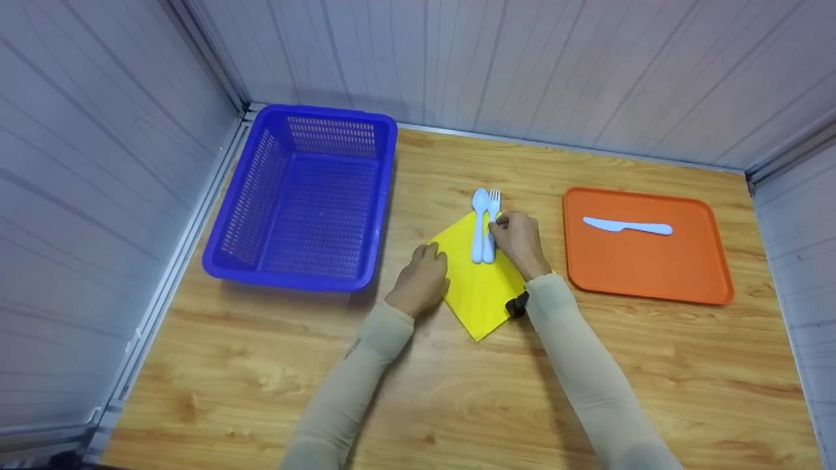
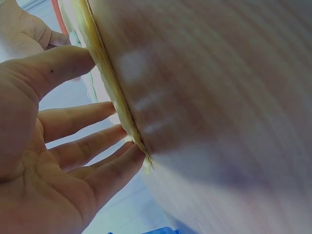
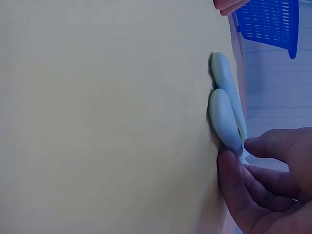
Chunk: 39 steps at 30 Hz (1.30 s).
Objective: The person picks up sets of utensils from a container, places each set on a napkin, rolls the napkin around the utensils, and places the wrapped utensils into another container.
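A folded yellow napkin (image 1: 473, 300) lies turned cornerwise on the wooden table. On its upper part a pale blue spoon (image 1: 479, 222) and a matching fork (image 1: 494, 201) lie side by side, handles toward the person. My right hand (image 1: 519, 241) pinches the fork between thumb and fingers; the right wrist view shows the fork's rounded handle end (image 3: 223, 117) beside the spoon's. At the napkin's left side is my left hand (image 1: 423, 277). Its spread fingertips (image 2: 136, 151) rest along the napkin's edge in the left wrist view, with the fingers only loosely bent.
A blue slotted basket (image 1: 297, 282) stands at the back left. To the right lies an orange tray (image 1: 646, 267) carrying a pale blue knife (image 1: 630, 226). Grey panels (image 1: 470, 65) wall the table at the back and both sides. A small dark object (image 1: 517, 305) sits at the right cuff.
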Each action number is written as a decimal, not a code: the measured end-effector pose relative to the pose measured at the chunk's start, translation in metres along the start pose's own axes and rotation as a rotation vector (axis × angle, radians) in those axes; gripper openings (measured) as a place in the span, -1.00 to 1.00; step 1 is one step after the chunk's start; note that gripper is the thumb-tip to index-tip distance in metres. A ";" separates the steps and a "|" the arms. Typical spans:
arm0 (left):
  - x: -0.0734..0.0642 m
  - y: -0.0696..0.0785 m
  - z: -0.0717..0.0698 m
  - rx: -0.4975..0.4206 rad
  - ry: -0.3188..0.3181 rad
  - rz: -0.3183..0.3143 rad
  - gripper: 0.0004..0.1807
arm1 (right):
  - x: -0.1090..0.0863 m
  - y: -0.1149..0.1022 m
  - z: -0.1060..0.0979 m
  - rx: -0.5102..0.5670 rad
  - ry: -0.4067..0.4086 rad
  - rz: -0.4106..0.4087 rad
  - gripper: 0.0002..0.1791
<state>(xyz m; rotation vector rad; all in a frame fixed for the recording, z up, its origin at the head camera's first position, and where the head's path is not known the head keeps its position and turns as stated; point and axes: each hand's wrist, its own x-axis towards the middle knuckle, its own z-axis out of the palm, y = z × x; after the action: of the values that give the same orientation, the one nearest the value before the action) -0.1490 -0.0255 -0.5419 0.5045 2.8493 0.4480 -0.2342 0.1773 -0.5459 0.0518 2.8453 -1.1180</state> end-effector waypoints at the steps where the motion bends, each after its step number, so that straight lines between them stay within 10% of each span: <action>1: 0.001 0.001 0.000 0.008 -0.001 0.000 -0.58 | 0.000 0.001 -0.001 -0.001 0.001 -0.001 -0.78; 13: 0.026 0.053 -0.010 0.124 0.193 0.190 -0.68 | -0.004 0.012 -0.050 -0.055 0.035 -0.060 -0.73; 27: 0.057 0.148 0.026 0.192 0.147 0.496 -0.70 | -0.003 0.092 -0.148 -0.283 0.031 -0.138 -0.72; 39: 0.070 0.184 0.051 0.285 0.046 0.585 -0.66 | 0.005 0.149 -0.178 -0.504 -0.031 -0.160 -0.74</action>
<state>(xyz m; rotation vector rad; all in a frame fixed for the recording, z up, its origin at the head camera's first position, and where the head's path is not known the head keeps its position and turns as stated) -0.1450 0.1780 -0.5396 1.4096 2.7794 0.1346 -0.2416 0.4081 -0.5173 -0.2263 3.0489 -0.3839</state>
